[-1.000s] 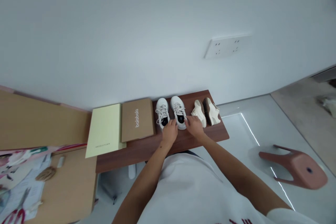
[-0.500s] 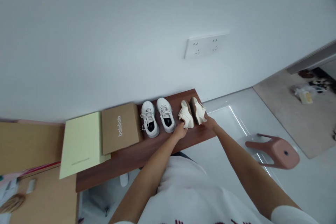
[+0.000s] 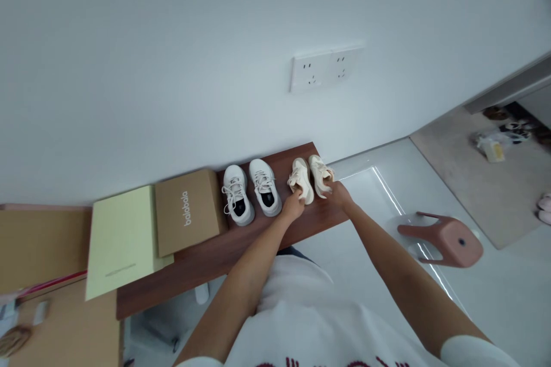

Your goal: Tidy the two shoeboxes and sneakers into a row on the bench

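Item: cream shoes (image 3: pixel 300 175), one pair, right of centre of the frame, on the brown counter (image 3: pixel 316 218). Toes toward the wall (image 3: pixel 193 69); full sole contact cannot be told.
Left grip (image 3: pixel 294 205): closed on the heel of the left cream shoe.
Right grip (image 3: pixel 338 194): apparently closed on the heel of its mate.
Step, as judged: setting the pair side by side.
Next move, as judged: calls for steady alignment, soles flat before release.
Adjacent, centre: white lace-up shoes (image 3: pixel 263 180), one pair, untouched.
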Tool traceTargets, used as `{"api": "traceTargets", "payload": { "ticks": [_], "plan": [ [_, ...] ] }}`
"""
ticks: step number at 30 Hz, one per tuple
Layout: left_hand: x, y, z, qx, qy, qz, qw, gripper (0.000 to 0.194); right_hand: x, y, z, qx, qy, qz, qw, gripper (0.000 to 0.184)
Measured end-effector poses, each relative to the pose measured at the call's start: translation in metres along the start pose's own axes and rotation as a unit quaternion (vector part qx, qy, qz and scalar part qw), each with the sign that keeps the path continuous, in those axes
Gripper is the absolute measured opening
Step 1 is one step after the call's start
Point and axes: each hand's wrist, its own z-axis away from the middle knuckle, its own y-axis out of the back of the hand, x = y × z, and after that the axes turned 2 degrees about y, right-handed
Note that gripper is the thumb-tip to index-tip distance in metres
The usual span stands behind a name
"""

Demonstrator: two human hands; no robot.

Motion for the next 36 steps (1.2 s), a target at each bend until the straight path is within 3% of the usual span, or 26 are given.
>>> {"api": "traceTargets", "payload": {
  "ticks": [3,8,15,27,36],
  "plan": [
    [0.012,0.006,-0.002,-0.001,-0.019,-0.07,0.997,0.039,-0.007,0.005,-0.002,0.01,0.012,0.038,0.999,0.034],
    [0.031,0.016,-0.008,-0.021,0.01,-0.144,0.989,0.052,-0.027,0.009,-0.014,0.011,0.042,0.086,0.995,0.03],
    [0.042,0.025,-0.017,-0.025,0.009,-0.188,0.982,0.045,-0.041,0.008,-0.033,0.007,0.049,0.117,0.992,0.019],
    [0.043,0.017,-0.035,-0.039,0.036,-0.158,0.986,0.035,-0.037,-0.01,-0.034,-0.021,0.01,0.119,0.993,0.028],
    [0.039,0.012,-0.018,-0.022,0.014,-0.127,0.992,0.056,-0.034,-0.017,-0.031,0.022,0.058,0.12,0.991,0.038]
  ]
}}
